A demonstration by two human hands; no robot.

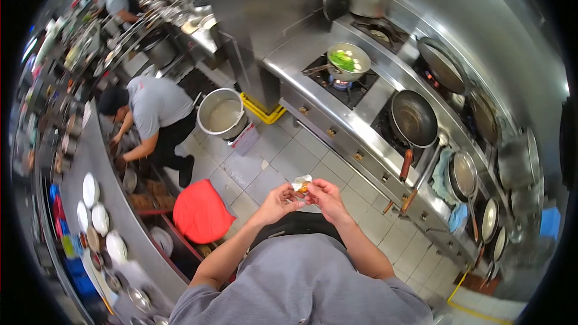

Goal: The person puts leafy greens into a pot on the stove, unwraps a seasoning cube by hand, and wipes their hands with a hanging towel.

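Note:
In front of my waist, both hands meet at a small item [302, 187], white on top with an orange-yellow part; its exact kind is too small to make out. The fingertips of my left hand [278, 206] pinch its white left side. My right hand [327, 200] grips the orange-yellow side between thumb and fingers. The fingers hide part of it.
On the stove to the right, a pan with greens and white pieces [349, 61] sits over a lit flame, near a dark wok [413, 118]. A big pot [221, 114], red-covered stool [201, 212] and bending co-worker [158, 108] are to the left.

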